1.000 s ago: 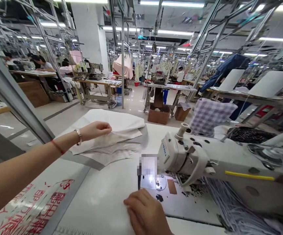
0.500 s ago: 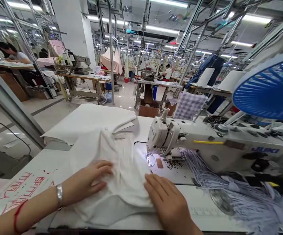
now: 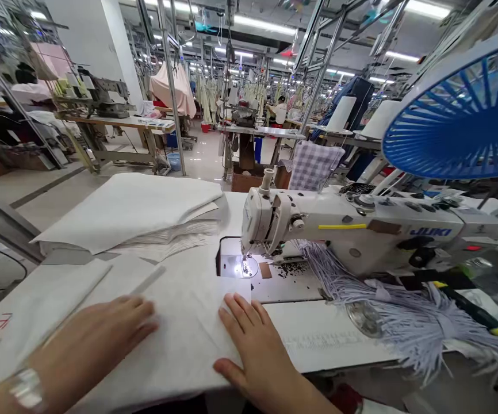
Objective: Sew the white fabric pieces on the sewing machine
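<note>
A white cloth piece [image 3: 180,328] lies spread over the front of the sewing table, left of and in front of the sewing machine [image 3: 309,224]. My right hand [image 3: 260,351] rests flat on its right part, fingers stretched and thumb out, just in front of the lit needle area [image 3: 245,267]. My left hand [image 3: 102,328], slightly blurred, is over the cloth's left side. Its fingers are loosely bent with the thumb apart, and no grip on the cloth shows. Behind the cloth sits a stack of folded white fabric [image 3: 158,207].
A bundle of pale lavender strips [image 3: 408,316] lies right of the machine bed. A blue fan [image 3: 460,115] hangs over the right side. Small dark bits [image 3: 294,269] and a brown patch [image 3: 265,270] are beside the needle. A metal post [image 3: 7,213] stands at left.
The bunched cloth now lies flatter and spread wider. My left hand has moved left, away from the middle; my right hand has flattened on the cloth. The view has turned right and downward.
</note>
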A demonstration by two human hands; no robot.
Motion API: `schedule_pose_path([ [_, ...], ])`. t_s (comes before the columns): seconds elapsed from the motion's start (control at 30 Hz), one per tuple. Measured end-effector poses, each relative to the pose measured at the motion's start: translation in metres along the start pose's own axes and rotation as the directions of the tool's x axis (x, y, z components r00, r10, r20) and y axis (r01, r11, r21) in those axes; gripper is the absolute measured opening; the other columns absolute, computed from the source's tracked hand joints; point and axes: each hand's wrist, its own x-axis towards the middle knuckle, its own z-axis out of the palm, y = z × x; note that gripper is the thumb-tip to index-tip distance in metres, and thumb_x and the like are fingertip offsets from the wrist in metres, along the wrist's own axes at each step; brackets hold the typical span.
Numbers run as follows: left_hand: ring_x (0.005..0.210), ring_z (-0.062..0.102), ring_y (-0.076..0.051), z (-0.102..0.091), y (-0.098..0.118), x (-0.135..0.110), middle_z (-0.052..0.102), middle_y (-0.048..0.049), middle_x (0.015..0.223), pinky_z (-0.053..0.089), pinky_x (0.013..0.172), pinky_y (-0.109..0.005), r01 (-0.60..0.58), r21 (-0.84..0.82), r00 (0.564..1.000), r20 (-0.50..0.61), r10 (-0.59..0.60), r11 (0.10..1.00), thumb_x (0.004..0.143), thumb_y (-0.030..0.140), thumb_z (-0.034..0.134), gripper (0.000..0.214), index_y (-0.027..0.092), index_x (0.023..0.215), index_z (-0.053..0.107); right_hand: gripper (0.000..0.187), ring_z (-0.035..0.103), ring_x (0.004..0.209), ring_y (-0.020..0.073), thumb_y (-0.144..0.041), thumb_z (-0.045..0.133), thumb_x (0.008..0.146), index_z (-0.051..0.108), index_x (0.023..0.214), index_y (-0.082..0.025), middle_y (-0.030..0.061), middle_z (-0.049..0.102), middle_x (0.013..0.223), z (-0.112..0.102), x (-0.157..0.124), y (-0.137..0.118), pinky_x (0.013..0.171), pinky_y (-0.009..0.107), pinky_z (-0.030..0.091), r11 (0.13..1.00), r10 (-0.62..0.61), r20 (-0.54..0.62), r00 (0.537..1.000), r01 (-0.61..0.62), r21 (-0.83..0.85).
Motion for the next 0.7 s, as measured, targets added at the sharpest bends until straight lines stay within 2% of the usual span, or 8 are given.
schedule_pose_path([
  [0.03,0.075,0.063,-0.023,-0.002,0.022,0.026,0.068,-0.0019,0.082,0.044,0.067,-0.035,-0.076,-0.027,0.995,0.057,0.078,0.997,0.090,0.036,0.044,0.025,0.026,0.087,0.066,0.065,0.020,0.142,0.0257,-0.052,0.052,0.088,0.034,0.144,-0.024,0.0045,0.022,0.154,0.000,-0.001,0.001,0.115,0.050,0.020,1.000,-0.002,0.034,0.999,0.002,0.022],
  [0.13,0.095,0.057,-0.025,0.008,0.080,0.096,0.066,-0.0063,0.101,0.042,0.078,-0.037,-0.194,-0.158,0.980,0.017,0.199,0.968,0.089,0.029,0.051,0.017,0.020,0.100,0.060,0.067,0.015,0.143,0.0232,-0.054,0.049,0.090,0.028,0.146,-0.026,0.0033,0.020,0.155,-0.005,-0.007,0.007,0.117,0.049,0.012,0.997,-0.014,0.102,0.995,0.005,0.082],
  [0.23,0.093,0.054,-0.026,0.028,0.109,0.133,0.063,-0.0060,0.096,0.038,0.079,-0.038,-0.221,-0.222,0.974,0.006,0.228,0.950,0.080,0.026,0.064,0.012,0.018,0.088,0.058,0.067,0.018,0.142,0.0233,-0.055,0.050,0.089,0.028,0.146,-0.026,0.0042,0.024,0.154,-0.011,-0.014,0.019,0.117,0.050,0.011,0.989,-0.065,0.123,0.990,0.047,0.143],
  [0.3,0.086,0.053,-0.024,0.038,0.113,0.138,0.060,-0.0031,0.084,0.036,0.074,-0.035,-0.236,-0.289,0.968,0.019,0.252,0.928,0.081,0.023,0.062,0.010,0.019,0.075,0.055,0.059,0.026,0.139,0.0231,-0.052,0.053,0.088,0.038,0.140,-0.027,0.0048,0.033,0.151,-0.014,-0.015,0.030,0.115,0.047,0.020,0.976,-0.087,0.052,0.995,0.074,0.204],
  [0.37,0.078,0.051,-0.020,0.042,0.111,0.136,0.057,-0.0007,0.076,0.035,0.068,-0.031,-0.223,-0.380,0.967,0.028,0.253,0.898,0.084,0.024,0.055,0.015,0.019,0.070,0.050,0.043,0.039,0.131,0.0219,-0.045,0.053,0.089,0.050,0.127,-0.024,0.0072,0.046,0.141,-0.016,-0.009,0.041,0.109,0.041,0.033,0.959,0.018,-0.135,0.991,0.021,0.283],
  [0.47,0.064,0.048,-0.016,0.040,0.107,0.130,0.053,0.0025,0.070,0.035,0.060,-0.027,-0.140,-0.539,0.979,0.050,0.198,0.831,0.089,0.031,0.043,0.018,0.020,0.075,0.045,0.029,0.049,0.118,0.0247,-0.037,0.060,0.082,0.056,0.105,-0.021,0.0093,0.058,0.119,-0.018,0.013,0.050,0.097,0.040,0.042,0.903,0.321,-0.376,0.870,-0.160,0.399],
  [0.6,0.069,0.052,-0.015,0.034,0.104,0.129,0.057,0.0020,0.076,0.040,0.064,-0.026,-0.050,-0.710,0.983,0.091,0.162,0.703,0.090,0.041,0.039,0.025,0.020,0.083,0.050,0.014,0.057,0.074,0.0199,-0.033,0.059,0.077,0.051,0.073,-0.022,-0.0011,0.057,0.070,-0.015,0.045,0.044,0.067,0.031,0.045,0.759,0.536,-0.248,0.807,-0.332,0.560],
  [0.7,0.076,0.054,-0.016,0.034,0.101,0.132,0.061,0.0000,0.080,0.041,0.068,-0.026,0.016,-0.797,0.980,0.132,0.149,0.603,0.087,0.048,0.046,0.032,0.018,0.084,0.058,0.009,0.043,0.049,0.0122,-0.030,0.049,0.083,0.050,0.080,-0.022,-0.0087,0.040,0.051,-0.009,0.052,0.034,0.049,0.023,0.034,0.598,0.599,-0.148,0.787,-0.317,0.736],
])
